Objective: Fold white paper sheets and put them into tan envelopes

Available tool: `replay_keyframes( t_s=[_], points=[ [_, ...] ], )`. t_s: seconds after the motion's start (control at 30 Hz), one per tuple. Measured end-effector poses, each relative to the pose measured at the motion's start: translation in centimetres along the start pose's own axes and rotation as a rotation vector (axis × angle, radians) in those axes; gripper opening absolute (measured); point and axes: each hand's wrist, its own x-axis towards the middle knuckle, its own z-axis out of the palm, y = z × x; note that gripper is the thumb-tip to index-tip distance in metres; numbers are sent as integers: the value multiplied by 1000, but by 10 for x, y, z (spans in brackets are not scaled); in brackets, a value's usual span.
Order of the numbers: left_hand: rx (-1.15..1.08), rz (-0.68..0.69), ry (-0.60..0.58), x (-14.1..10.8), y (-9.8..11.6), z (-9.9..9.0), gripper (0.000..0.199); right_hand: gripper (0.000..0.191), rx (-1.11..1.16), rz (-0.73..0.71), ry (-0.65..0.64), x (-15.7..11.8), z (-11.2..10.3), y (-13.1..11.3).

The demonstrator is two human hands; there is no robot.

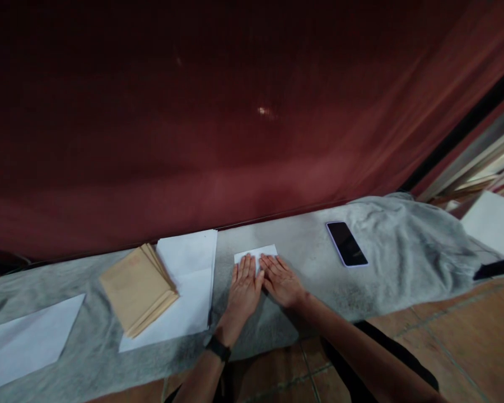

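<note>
A small white folded sheet of paper (256,251) lies on the grey cloth, with only its far strip showing past my fingers. My left hand (244,285) rests flat on its left part, fingers stretched forward. On the right part my right hand (280,280) presses down, fingers angled to the left and extended. The two hands nearly meet at the thumbs. Both cover the near side of the paper, so its lower edge is hidden. Neither hand grips anything.
Left of my hands, a stack of brown envelopes (136,288) overlaps a pile of white sheets (193,280). Another white sheet (29,341) lies at far left. A phone (346,244) sits to the right on the grey cloth (420,252). A dark red surface (235,140) rises behind.
</note>
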Motion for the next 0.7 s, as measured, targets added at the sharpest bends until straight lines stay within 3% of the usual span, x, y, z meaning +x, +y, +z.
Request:
replay_keyframes(
  t_s=[0.23,0.5,0.57,0.7],
  points=[
    [38,-134,78,9,-5,6,64,53,-73,150,16,1,-1,16],
    [16,-266,208,9,-7,5,68,57,-89,225,-34,4,-6,26],
    [-11,-230,207,9,-4,2,65,57,-82,242,-37,6,-8,26],
    [-88,1,43,8,12,-5,57,56,-41,159,-63,6,-13,21]
  ],
)
